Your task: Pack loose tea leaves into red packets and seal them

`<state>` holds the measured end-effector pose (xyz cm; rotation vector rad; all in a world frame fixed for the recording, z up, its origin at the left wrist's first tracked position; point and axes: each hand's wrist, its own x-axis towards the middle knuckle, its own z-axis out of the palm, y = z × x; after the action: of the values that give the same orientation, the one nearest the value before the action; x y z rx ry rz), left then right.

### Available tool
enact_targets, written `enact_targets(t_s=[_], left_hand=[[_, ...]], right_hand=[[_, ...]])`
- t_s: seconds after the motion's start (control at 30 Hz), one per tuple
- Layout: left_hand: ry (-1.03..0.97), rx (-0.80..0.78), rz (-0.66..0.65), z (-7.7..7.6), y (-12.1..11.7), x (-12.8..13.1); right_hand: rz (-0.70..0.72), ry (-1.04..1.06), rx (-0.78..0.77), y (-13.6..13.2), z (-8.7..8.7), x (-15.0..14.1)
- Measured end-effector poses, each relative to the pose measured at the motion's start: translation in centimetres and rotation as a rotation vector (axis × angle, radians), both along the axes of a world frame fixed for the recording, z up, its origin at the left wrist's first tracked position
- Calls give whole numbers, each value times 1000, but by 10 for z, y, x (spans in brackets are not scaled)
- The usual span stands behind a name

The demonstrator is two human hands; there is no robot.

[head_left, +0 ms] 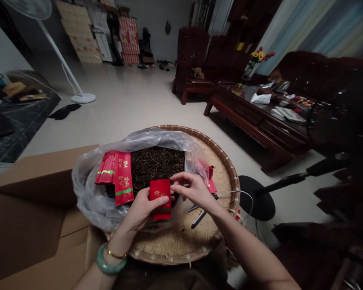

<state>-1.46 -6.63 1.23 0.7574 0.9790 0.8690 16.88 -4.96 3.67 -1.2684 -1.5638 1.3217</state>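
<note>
My left hand [142,209] grips a small red packet [160,199] with gold lettering, thumb across its front. My right hand [190,189] pinches the packet's top right corner with its fingertips. Both hands hover over a round woven bamboo tray [220,161]. Behind the packet lies a heap of dark loose tea leaves [157,163] inside a clear plastic bag [87,189]. A stack of empty red packets [117,173] leans in the bag at the left. My left wrist wears a green bangle [109,264].
An open cardboard box [33,209] stands left of the tray. Scissors or tongs [201,213] lie on the tray under my right forearm. A fan base [258,197] sits on the floor to the right, a dark wooden table [260,117] beyond it.
</note>
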Motion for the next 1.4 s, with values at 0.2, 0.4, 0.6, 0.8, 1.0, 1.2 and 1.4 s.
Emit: enact_targets(t_s=[0.2,0.4,0.6,0.8,1.0,1.2,1.4], left_hand=[[-62,-66,54,-2,2,-13],[-58,-43,28,1,1,-15],[-74,-24,53,-2,-2,-17],[-71,0,72,-7,0,-20],[12,76,39,-7,0,-17],[185,184,5,-8,0,-15],[243,198,-4,-4,1,-21]], right_hand=[[342,-976,65,-33,-48,83],[488,-1221,207,-40,-95,90],[560,-1167,194,-34,-91,84],[452,-820,222,-43,-42,106],[157,-640,468,-35,17,83],[240,-595,507,-16,38,32],[328,-589,483,-12,44,17]])
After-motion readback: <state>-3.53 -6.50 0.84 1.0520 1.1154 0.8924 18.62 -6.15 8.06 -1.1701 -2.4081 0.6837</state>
